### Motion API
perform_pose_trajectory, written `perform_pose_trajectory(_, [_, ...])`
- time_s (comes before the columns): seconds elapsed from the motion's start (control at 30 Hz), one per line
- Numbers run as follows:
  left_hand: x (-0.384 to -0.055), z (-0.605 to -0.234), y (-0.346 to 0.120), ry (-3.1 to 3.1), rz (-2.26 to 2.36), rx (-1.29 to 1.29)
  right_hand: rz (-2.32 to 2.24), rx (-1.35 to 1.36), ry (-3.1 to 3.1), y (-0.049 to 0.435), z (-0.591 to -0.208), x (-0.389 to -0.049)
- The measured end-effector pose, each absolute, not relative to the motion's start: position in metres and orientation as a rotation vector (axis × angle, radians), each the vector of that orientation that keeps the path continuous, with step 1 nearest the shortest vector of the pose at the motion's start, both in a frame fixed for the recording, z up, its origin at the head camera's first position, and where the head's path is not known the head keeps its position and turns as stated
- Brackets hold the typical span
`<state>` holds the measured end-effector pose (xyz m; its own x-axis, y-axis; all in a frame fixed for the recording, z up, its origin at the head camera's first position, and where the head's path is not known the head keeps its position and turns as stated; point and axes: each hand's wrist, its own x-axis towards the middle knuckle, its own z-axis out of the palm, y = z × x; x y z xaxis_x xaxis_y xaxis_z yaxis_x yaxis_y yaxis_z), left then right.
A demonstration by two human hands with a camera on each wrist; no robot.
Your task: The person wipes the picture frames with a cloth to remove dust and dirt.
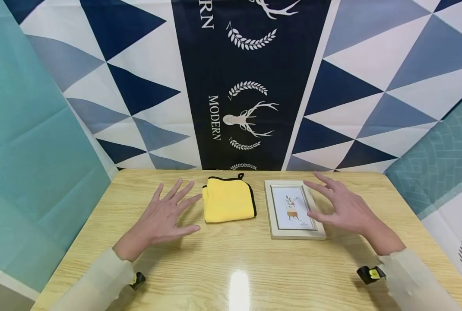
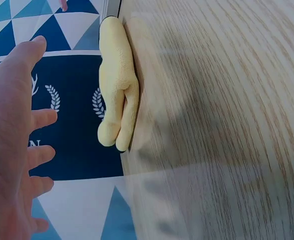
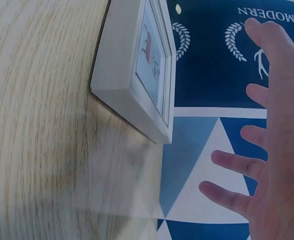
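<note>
A folded yellow cloth [image 1: 228, 201] with black edging and a small black loop lies near the back of the wooden table. My left hand [image 1: 168, 216] hovers just left of it, fingers spread and holding nothing. In the left wrist view the cloth [image 2: 117, 80] shows its thick folded layers, apart from the hand [image 2: 11, 135]. To the right, a cream picture frame [image 1: 274, 216] with a plant drawing lies flat, picture side up. Above its right edge hangs my right hand [image 1: 341, 207], fingers spread, empty. The right wrist view shows the frame's side [image 3: 111, 95] away from the fingers [image 3: 229, 197].
The light wood table [image 1: 215, 263] ends at a patterned backdrop [image 1: 250, 86] with triangles and deer heads. A teal sheet [image 1: 33, 151] hangs on the left and another patterned cloth [image 1: 448, 160] on the right. Both sleeves carry a small dark strap [image 1: 371, 274].
</note>
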<state>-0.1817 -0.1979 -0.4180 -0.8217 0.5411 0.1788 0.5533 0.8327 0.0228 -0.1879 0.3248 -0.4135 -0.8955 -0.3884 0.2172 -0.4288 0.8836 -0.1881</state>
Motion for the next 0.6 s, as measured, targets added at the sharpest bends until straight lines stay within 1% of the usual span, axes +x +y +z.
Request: perform_pose_trajectory(0.6, [-0.183,-0.421,-0.196,-2.870,-0.176,-0.862,0.425,0.641,-2.790,0.340,-0.412,-0.193])
